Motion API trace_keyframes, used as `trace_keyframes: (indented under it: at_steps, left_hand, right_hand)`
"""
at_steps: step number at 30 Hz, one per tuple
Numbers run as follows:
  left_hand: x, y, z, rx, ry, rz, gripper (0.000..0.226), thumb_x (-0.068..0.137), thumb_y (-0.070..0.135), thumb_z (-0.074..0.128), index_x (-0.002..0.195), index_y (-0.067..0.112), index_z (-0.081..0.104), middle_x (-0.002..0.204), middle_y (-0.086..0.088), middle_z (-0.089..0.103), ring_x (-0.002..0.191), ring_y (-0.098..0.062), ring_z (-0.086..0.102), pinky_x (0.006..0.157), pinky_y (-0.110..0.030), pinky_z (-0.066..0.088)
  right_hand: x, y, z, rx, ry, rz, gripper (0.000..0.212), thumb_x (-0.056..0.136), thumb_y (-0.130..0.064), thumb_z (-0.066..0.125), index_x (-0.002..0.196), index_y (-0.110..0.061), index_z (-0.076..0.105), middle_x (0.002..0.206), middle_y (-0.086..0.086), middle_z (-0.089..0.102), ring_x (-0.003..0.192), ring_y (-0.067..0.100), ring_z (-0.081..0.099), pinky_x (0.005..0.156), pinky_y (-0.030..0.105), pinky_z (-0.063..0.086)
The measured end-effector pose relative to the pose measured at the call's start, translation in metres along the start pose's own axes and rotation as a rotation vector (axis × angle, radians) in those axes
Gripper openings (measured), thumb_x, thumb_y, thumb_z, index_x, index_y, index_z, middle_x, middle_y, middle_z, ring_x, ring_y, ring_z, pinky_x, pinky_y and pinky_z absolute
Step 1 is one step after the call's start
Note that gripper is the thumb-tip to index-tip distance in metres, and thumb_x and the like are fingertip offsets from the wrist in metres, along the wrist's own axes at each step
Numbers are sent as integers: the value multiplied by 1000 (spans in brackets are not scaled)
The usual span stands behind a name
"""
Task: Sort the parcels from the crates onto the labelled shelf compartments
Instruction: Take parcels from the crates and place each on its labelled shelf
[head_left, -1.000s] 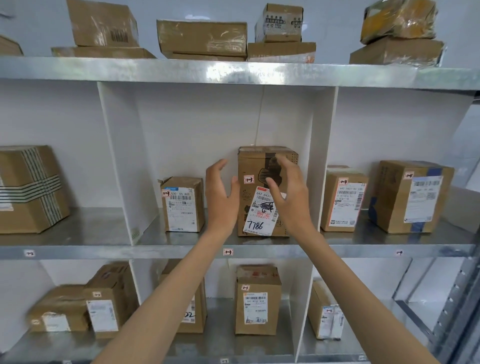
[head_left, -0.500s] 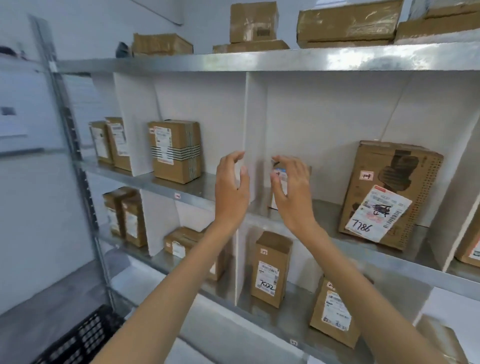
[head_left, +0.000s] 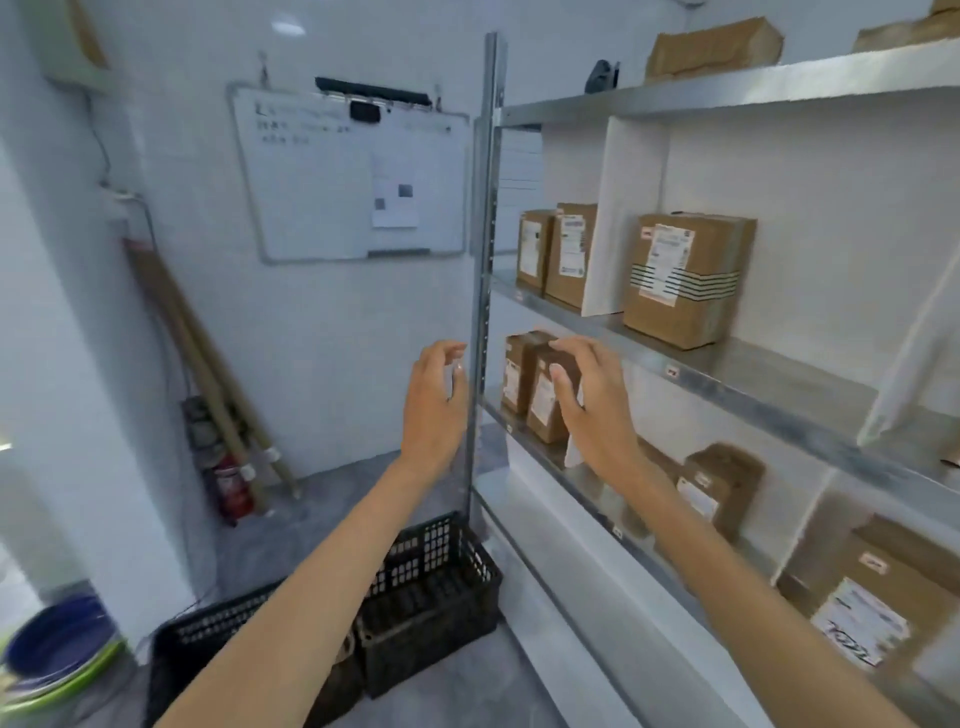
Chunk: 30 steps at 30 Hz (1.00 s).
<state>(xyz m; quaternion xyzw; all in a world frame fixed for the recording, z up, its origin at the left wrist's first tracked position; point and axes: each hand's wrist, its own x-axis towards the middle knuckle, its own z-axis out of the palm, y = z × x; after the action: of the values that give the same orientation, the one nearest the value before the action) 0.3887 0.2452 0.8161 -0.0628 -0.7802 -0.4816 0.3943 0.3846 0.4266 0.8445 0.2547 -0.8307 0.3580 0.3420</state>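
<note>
Black plastic crates (head_left: 436, 582) stand on the floor at the foot of the shelf (head_left: 779, 387), below both forearms and low to the left of the fingers, so the next parcel has to come from down there. Of the two, the left hand (head_left: 434, 410) hovers in front of the post (head_left: 485, 234) and looks nearer the crates; the right hand (head_left: 597, 415) hangs before the lower-left compartment. Both hold nothing, fingers loosely curled and apart from the thumbs. What lies in the crates is dark and blurred; a brownish patch (head_left: 344, 657) between them may be a parcel, I cannot tell. The upper-left compartment holds two upright parcels (head_left: 558, 254), the next a striped parcel (head_left: 685, 280), and two lower parcels (head_left: 514, 374) stand just behind the right fingers.
</note>
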Motion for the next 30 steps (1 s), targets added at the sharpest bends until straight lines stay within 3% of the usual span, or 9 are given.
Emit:
trace_keyframes:
  at_steps: [8, 15, 20, 30]
  left_hand:
    - [2, -89, -133, 147, 98, -80, 23, 97, 10, 43, 118, 12, 53, 115, 0, 57, 110, -14, 53, 94, -18, 37]
    - [-13, -147, -204, 231, 107, -197, 24, 99, 13, 41, 120, 14, 52, 117, 2, 57, 110, -12, 52, 95, -27, 43]
    - [-21, -185, -219, 176, 167, -318, 23, 98, 9, 40, 115, 16, 54, 112, 1, 60, 105, -13, 55, 92, -29, 46]
    - [-4, -277, -218, 210, 200, -500, 22, 98, 8, 41, 110, 16, 56, 113, 2, 60, 104, -7, 55, 85, -5, 36]
  right_hand:
    - [2, -58, 145, 105, -219, -51, 44, 93, -38, 35, 117, -10, 57, 116, 8, 54, 113, 20, 43, 95, 14, 23]
    - [-11, -77, 219, 157, -323, -81, 26, 97, -21, 47, 119, -11, 57, 121, 5, 54, 117, 20, 43, 97, 17, 23]
    - [-16, -66, 262, 190, -459, -52, 28, 99, -26, 44, 123, -16, 55, 123, 0, 53, 121, 15, 41, 102, 24, 27]
    - [1, -25, 373, 240, -663, -4, 29, 99, -27, 43, 124, -17, 54, 126, -1, 53, 125, 15, 39, 101, 22, 25]
